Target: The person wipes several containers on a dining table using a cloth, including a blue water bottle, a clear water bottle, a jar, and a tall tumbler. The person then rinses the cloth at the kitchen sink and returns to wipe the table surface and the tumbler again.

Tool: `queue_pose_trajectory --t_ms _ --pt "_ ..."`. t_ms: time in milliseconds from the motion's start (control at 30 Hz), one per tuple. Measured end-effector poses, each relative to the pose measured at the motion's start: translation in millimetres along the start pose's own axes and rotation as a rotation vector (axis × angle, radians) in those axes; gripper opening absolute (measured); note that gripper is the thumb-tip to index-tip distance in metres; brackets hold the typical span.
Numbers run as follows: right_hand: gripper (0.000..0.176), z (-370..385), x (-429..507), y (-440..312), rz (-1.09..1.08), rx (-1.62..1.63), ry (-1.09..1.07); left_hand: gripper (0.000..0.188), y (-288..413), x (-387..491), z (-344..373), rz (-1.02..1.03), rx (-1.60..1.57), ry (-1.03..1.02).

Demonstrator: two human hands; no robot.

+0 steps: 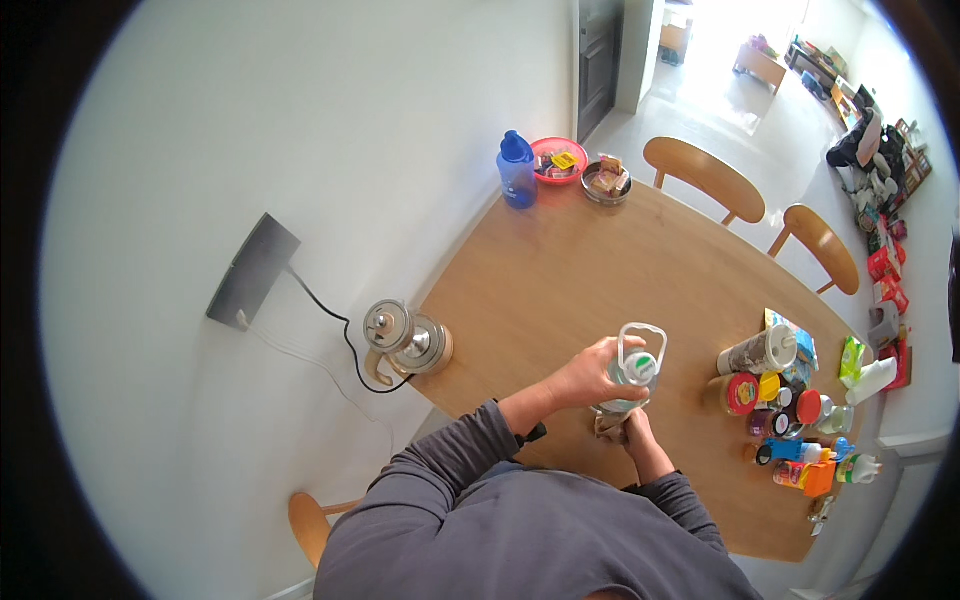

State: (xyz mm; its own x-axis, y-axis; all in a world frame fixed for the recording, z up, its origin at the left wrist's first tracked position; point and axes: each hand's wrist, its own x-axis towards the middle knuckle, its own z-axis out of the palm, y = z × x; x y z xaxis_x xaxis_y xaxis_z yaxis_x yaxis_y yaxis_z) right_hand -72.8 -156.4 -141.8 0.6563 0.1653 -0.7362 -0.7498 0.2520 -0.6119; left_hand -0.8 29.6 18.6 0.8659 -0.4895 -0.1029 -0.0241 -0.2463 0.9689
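Observation:
Near the front edge of the wooden table (555, 285), my left hand (600, 373) grips a clear plastic jug (624, 406) around its upper part. The jug has a white cap (640, 365) with a green mark, and a white carrying handle (664, 346) standing up from its neck. Low on the jug's near side, my right hand (640, 433) holds a crumpled brownish cloth (611, 427). The cloth appears to be against the jug. My fingers partly cover the jug, and its base is hidden.
A glass kettle (424, 341) stands at the left edge, its cord running to a wall panel (255, 270). A blue bottle (517, 172), pink basket (574, 176) and metal bowl (600, 198) sit at the far corner. Several jars (742, 394) and a patterned tumbler (754, 352) crowd the right.

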Motion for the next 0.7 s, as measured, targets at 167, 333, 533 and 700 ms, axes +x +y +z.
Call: queue_pose_trajectory --t_ms 167,333,533,700 --pt "0.042 19 1 -18 -0.039 0.031 0.043 0.073 -10 4 -26 0.054 -0.111 0.096" --pt "0.045 49 41 -28 -0.253 -0.043 0.147 0.069 -31 14 -71 0.014 -0.305 0.254" --pt "0.043 96 81 -49 -0.362 -0.031 0.095 0.069 -47 48 -123 0.12 -0.567 0.551" --pt "0.043 120 86 -38 -0.243 -0.058 0.046 0.069 -62 91 -162 0.145 -0.404 0.786"
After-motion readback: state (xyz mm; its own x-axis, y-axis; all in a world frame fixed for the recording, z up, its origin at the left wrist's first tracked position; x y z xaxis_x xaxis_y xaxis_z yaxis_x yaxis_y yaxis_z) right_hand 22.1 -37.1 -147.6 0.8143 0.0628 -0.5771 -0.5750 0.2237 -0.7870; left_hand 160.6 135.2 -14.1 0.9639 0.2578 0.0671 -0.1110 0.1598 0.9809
